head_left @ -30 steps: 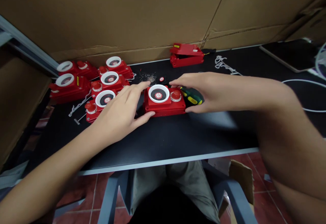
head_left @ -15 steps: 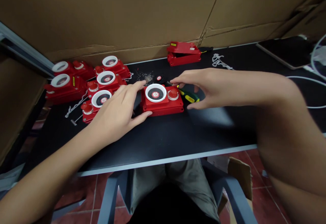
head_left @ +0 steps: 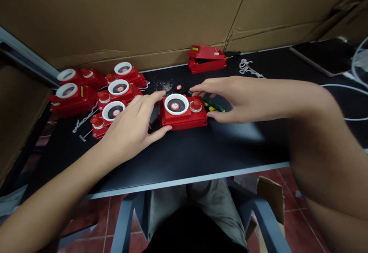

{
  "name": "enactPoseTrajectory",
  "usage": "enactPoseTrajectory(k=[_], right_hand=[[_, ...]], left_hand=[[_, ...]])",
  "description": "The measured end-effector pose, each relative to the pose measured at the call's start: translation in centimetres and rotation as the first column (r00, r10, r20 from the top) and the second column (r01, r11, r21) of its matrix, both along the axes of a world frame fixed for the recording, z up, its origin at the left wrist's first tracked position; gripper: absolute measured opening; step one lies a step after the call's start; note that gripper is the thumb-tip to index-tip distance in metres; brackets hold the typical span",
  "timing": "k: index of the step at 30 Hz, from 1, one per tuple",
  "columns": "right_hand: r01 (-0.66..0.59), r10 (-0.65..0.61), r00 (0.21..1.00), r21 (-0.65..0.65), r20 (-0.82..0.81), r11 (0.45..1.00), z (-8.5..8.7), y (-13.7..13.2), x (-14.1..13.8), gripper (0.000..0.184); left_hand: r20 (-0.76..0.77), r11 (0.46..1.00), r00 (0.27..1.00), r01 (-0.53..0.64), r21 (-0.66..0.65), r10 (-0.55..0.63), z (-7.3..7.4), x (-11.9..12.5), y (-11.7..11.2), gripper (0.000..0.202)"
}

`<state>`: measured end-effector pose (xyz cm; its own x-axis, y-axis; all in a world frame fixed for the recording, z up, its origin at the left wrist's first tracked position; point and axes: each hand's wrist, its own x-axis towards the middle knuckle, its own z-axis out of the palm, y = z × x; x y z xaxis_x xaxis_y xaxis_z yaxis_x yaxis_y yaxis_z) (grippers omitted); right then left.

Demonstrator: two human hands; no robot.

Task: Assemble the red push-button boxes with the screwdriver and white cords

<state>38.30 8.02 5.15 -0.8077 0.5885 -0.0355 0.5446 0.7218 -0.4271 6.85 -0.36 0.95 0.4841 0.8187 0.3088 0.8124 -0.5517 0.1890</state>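
Note:
A red alarm sounder [head_left: 184, 120] with a white-rimmed round horn and a small red lamp lies flat on the black table in front of me. My left hand [head_left: 138, 119] is curved around its left end, thumb along the front edge and fingers at the back corner. At the other end, my right hand [head_left: 221, 96] has its thumb on the right front corner and its fingers behind the lamp. Green-and-yellow handled pliers [head_left: 214, 105] lie beside the sounder, partly under my right hand. A small black round piece [head_left: 179, 87] with a red-and-white centre rests just behind it.
Several more alarm sounders [head_left: 119, 87] stand at the left. An opened red case [head_left: 207, 59] sits near the cardboard wall, with white cord [head_left: 247, 68] to its right. A dark tablet-like device [head_left: 323, 57] and white cable lie far right. Metal shavings [head_left: 165, 87] dot the table.
My right hand has moved slightly left, bringing its thumb from beside the sounder onto its right corner. My left hand stays around the left end. The sounder has barely moved.

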Motion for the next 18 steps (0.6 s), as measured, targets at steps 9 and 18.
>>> enactPoseTrajectory(k=[9, 18], right_hand=[[0.008, -0.007, 0.998, -0.024, 0.057, 1.0, -0.2, -0.08, -0.42, 0.075], [-0.013, 0.013, 1.0, -0.004, 0.021, 1.0, -0.34, 0.25, -0.37, 0.07]], left_hand=[[0.011, 1.0, 1.0, 0.026, -0.007, -0.026, 0.27, 0.1, 0.02, 0.068], [-0.018, 1.0, 1.0, 0.001, -0.013, -0.001, 0.26, 0.08, 0.02, 0.069]])
